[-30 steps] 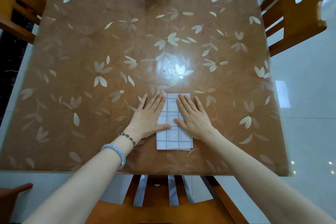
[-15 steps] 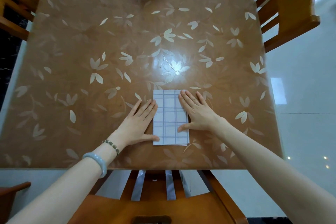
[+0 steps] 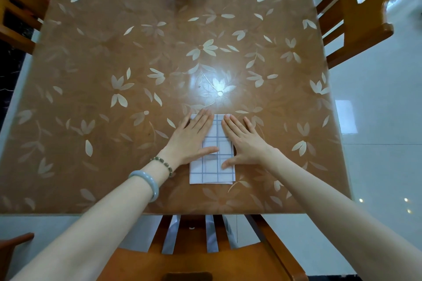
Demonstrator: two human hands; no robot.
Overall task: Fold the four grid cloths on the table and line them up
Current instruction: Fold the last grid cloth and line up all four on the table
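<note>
Pressing flat-fingered, the left hand and right hand smooth one folded grid cloth, perhaps a stack; no other cloths show, so lining-up seems undone.

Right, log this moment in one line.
step: pressing fold | left hand: flat on folded grid cloth | right hand: flat on it

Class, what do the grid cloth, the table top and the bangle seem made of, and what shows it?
Grid cloth: likely thin matt fabric, lying flat in folded layers.
Table top: glossy, perhaps clear plastic or glass over brown; it mirrors a lamp.
Bangle: maybe jade or glass, smooth, pale, slightly shiny.
</note>
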